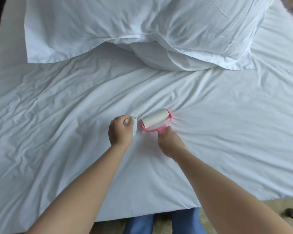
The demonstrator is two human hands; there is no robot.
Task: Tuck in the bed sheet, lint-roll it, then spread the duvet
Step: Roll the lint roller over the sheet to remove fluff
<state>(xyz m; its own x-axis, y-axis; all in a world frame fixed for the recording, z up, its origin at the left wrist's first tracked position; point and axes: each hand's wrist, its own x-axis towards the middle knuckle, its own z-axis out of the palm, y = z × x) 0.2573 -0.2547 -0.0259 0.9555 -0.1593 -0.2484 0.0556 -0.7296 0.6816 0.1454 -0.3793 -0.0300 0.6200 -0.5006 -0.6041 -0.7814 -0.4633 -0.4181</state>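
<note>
A wrinkled white bed sheet (57,115) covers the mattress. In the middle of it lies a pink lint roller (156,121) with a white roll, pressed into the sheet. My right hand (170,143) grips its pink handle from below. Just left of the roller, my left hand (120,130) pinches a crumpled strip of white paper (134,127) that hangs down beside the roll. No duvet shows in this view.
Two white pillows (142,26) lie overlapped at the far side of the bed. The near mattress edge (142,215) runs along the bottom, with my blue trouser legs (186,222) and beige carpet (277,210) beyond it.
</note>
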